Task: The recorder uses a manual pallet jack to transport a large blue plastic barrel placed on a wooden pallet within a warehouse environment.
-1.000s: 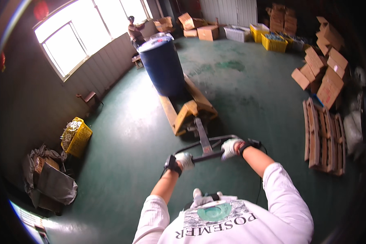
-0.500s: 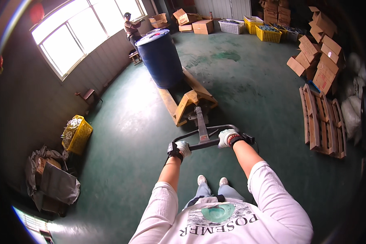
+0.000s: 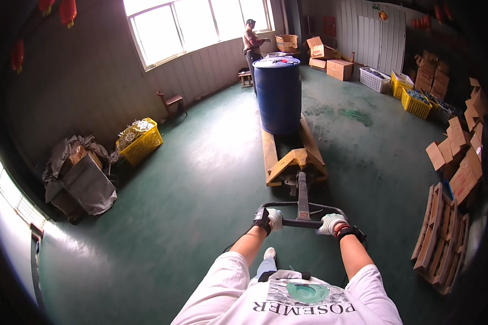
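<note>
Both my hands wear striped white work gloves and grip the black loop handle [image 3: 300,222] of a yellow pallet jack [image 3: 291,159]. My left hand [image 3: 275,219] is wrapped round the handle's left side. On its right side my right hand [image 3: 332,223] is closed in the same way. A shaft slants from the handle up to the jack's body. Standing upright on the forks is a tall blue drum [image 3: 278,97], with small red items lying on its lid.
A person [image 3: 251,43] stands behind the drum near the window. Along the left wall are a yellow basket [image 3: 141,143], a small chair [image 3: 173,102] and a covered heap [image 3: 84,181]. Cardboard boxes [image 3: 455,149] and wooden pallets [image 3: 436,238] stand at the right; crates [image 3: 374,80] line the back.
The view has turned left, so the drum, jack and handle sit further right and lower in it. One foot no longer shows. Both hands keep their grip on the handle.
</note>
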Available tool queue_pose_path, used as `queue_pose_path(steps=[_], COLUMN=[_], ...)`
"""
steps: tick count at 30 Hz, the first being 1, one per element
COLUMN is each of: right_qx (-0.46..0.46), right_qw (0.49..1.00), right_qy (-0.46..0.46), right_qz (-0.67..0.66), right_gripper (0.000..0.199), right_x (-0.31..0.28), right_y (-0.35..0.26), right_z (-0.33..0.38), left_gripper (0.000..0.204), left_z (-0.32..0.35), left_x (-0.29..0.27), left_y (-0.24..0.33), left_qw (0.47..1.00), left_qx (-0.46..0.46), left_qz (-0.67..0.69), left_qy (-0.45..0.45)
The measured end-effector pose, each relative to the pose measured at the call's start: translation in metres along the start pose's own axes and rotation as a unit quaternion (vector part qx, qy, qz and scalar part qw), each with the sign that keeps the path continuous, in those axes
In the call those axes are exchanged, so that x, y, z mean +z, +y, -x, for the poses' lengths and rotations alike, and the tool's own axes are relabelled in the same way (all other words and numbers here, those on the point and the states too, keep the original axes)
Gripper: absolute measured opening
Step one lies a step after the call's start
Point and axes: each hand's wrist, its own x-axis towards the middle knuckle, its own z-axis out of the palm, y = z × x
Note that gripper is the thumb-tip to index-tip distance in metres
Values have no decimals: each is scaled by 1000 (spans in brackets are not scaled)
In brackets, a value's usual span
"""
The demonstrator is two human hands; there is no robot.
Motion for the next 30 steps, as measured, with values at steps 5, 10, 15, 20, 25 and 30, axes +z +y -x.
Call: queue_pose_path(steps=[5, 10, 15, 20, 25, 30], right_qx=[-9, -69, -61, -54, -67, -67], right_qw=[999, 995, 997, 996, 996, 995], right_qy=[-48, -76, -36, -42, -43, -52], right_qz=[3, -14, -18, -53, -44, -44], right_gripper=[53, 51, 49, 45, 47, 49], right_x=[20, 16, -7, -14, 2, 14], right_y=[1, -5, 17, 38, 62, 66], right_z=[12, 21, 12, 2, 13, 52], left_gripper=[24, 29, 27, 26, 24, 23], left_z=[22, 33, 4, -14, -9, 18], left_x=[5, 3, -19, -35, -10, -11], left_y=[21, 18, 23, 31, 55, 76], left_qw=[999, 989, 991, 991, 994, 992], left_qx=[0, -25, -5, 2, 8, 24], left_qz=[41, 45, 40, 32, 33, 30], left_qy=[-32, -136, -125, -131, -103, -119])
